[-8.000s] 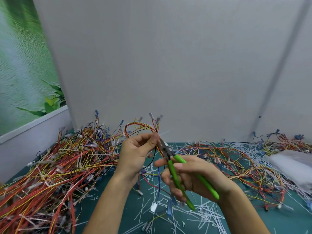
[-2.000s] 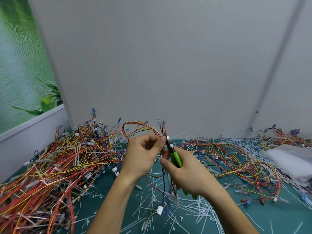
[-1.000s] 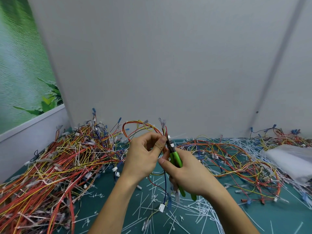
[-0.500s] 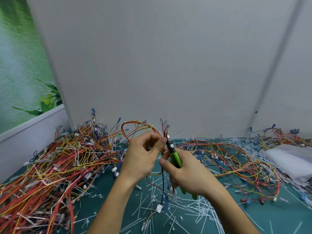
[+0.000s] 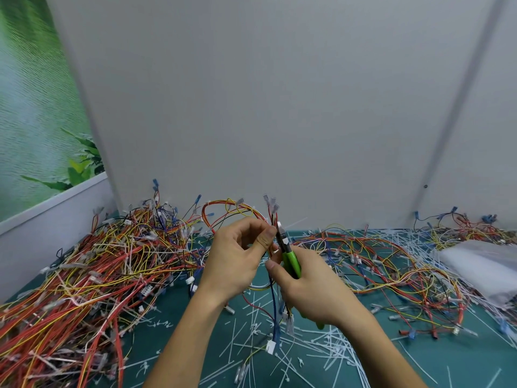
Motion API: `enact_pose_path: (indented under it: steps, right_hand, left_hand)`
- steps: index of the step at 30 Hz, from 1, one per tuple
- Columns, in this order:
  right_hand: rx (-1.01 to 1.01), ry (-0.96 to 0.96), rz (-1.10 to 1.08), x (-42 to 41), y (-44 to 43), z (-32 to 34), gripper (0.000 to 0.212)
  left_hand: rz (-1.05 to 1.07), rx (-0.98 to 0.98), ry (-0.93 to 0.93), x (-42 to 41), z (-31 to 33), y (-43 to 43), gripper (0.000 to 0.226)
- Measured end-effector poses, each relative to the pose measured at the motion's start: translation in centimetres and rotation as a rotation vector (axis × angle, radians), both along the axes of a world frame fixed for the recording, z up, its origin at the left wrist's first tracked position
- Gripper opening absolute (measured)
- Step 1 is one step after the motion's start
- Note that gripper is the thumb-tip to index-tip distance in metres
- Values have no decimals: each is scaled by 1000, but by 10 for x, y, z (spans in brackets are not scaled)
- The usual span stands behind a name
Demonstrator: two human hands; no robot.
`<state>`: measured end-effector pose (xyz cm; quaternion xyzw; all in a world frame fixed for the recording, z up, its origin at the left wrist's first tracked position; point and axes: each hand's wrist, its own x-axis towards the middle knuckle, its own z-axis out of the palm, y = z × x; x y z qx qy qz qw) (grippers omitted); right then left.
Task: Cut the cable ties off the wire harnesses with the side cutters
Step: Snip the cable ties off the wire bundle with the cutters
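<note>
My left hand pinches a wire harness of red, yellow and orange wires between thumb and fingers, lifted above the table. My right hand grips green-handled side cutters, whose dark jaws point up against the harness right beside my left thumb. Loose ends of the harness with white connectors hang down under my hands. The cable tie at the jaws is too small to make out.
A big heap of tangled harnesses fills the left of the green mat. More harnesses lie at the right. Several cut white ties litter the mat in front. A white plastic bag sits far right, and a grey wall stands behind.
Between 8 and 2 seconds ago my right hand brought the cutters up close to the harness at my left thumb. Since then both hands have barely moved.
</note>
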<state>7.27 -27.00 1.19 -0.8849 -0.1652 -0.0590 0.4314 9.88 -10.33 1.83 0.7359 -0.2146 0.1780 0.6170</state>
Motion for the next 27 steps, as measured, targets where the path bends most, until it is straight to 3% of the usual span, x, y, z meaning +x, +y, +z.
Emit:
enact_pose_path:
  steps: [18, 27]
  right_hand:
    - [-4, -80, -24, 4, -3, -7, 32]
    - [16, -5, 21, -2, 0, 2, 29]
  left_hand:
    - [-20, -26, 4, -2, 2, 0, 12]
    - [-1, -8, -7, -1, 2, -1, 8]
